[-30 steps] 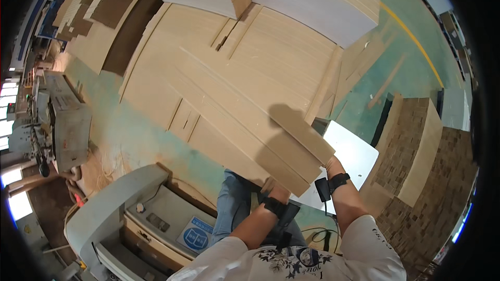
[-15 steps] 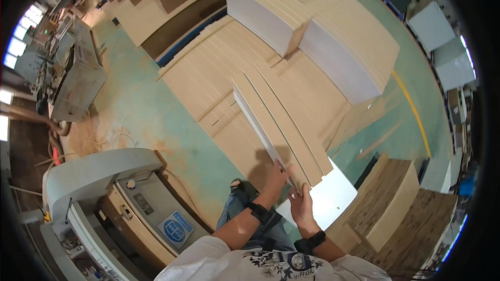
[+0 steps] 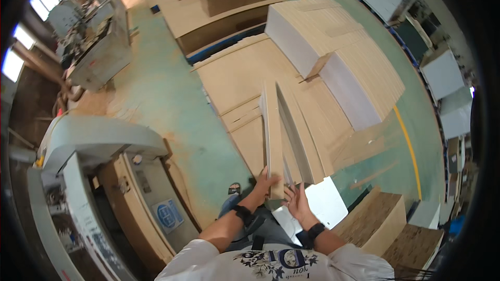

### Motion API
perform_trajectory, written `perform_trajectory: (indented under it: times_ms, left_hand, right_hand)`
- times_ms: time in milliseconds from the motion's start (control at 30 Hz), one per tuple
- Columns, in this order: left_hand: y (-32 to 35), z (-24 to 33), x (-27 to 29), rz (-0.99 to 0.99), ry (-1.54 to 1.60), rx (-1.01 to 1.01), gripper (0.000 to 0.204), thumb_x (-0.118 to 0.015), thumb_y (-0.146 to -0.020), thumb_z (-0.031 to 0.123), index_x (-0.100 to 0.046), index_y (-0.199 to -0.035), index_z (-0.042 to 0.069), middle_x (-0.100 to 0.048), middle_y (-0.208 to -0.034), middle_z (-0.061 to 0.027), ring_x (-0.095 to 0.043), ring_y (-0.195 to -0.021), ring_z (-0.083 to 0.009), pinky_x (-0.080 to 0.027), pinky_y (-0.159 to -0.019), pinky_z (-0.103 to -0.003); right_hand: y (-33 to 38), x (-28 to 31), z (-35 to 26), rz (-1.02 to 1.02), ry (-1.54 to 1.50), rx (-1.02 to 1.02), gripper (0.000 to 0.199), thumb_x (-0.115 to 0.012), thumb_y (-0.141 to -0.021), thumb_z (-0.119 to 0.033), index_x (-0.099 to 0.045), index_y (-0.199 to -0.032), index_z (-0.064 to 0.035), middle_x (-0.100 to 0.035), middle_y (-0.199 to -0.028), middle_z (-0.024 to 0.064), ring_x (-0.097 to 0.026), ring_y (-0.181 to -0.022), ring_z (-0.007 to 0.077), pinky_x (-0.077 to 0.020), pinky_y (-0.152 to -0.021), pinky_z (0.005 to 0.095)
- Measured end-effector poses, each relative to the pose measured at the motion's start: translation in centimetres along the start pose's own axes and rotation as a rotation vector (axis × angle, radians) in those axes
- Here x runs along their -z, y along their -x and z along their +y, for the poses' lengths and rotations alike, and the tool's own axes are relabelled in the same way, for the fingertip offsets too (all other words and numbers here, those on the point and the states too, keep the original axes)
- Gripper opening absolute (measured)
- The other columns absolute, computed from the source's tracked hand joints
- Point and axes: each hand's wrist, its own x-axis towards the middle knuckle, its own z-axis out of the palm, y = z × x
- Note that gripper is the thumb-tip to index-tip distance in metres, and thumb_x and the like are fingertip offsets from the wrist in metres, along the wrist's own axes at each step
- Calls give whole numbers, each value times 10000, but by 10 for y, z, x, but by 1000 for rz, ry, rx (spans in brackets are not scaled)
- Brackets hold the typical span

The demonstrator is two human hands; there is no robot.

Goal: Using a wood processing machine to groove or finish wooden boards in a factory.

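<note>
Tilted away now from the other boards [image 3: 308, 148], beside which it lies close in the earlier frame, one long narrow board [image 3: 274, 140] is gripped near its closest end by the left hand [image 3: 265, 183]. A slim, dark gap is left between it and the other boards, and its far end is pointed toward the top of the view. It is held above a wide, low pile [image 3: 229, 75], while the other boards are seen just to its right, slanted the same way.

By the left hand, the fingers are closed around the board's side. By the right hand [image 3: 298, 204], the fingers are held slightly parted, just beside the near ends of the boards; whether any board is touched cannot be told. A black band is worn on each wrist.

Under and to the right of the right hand, a white panel [image 3: 330, 200] is partly covered. Farther right, brown stacked strips [image 3: 370, 218] are seen. Beyond the low pile's right side, tall stacks [image 3: 348, 96] are set, their sides whitish. At lower left, a grey machine [image 3: 104, 131] is marked by a blue sticker [image 3: 167, 215]. Across the green floor [image 3: 159, 83], a yellow line [image 3: 409, 151] is drawn at the right.
</note>
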Motion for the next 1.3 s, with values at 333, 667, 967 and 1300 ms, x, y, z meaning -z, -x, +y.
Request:
perform_trajectory:
  times_ms: [333,667,967,1300]
  left_hand:
    - [282,-16,7,140,-82,200,518,-636,-812,381,-460,-1277,233,-537,-1058,-24,-533,-963,-144,-475,-712,-375]
    - [524,-119,-87,473,51,-306,825,-672,-804,355,-234,-1482,180,-434,-1369,-120,-436,-1220,-198,-406,-957,-392]
    - [753,-188,-245,1540,-771,-275,751,-711,-744,263,-390,-1394,70,-479,-1310,-171,-468,-1219,-311,-366,-1037,-388]
    - [950,-228,-276,2393,-1548,145,326,-528,-817,82,-607,-1133,63,-593,-1132,-121,-520,-1117,-323,-443,-927,-418]
  right_hand:
    - [9,-79,46,-726,323,-425,439,-502,-953,-403,-481,-1276,-107,-605,-1172,74,-596,-1052,221,-500,-902,391]
    - [170,-210,200,-1539,1116,-947,357,-739,-790,-256,-567,-1051,-84,-636,-1008,143,-621,-891,208,-536,-753,340]
    - [399,-169,343,-1832,1214,-1190,583,-651,-857,-363,-435,-1316,-76,-537,-1267,132,-549,-1143,330,-545,-832,536]
    - [673,-144,487,-2095,757,-948,386,-597,-921,-299,-500,-1216,-69,-567,-1189,112,-582,-1080,310,-559,-846,471]
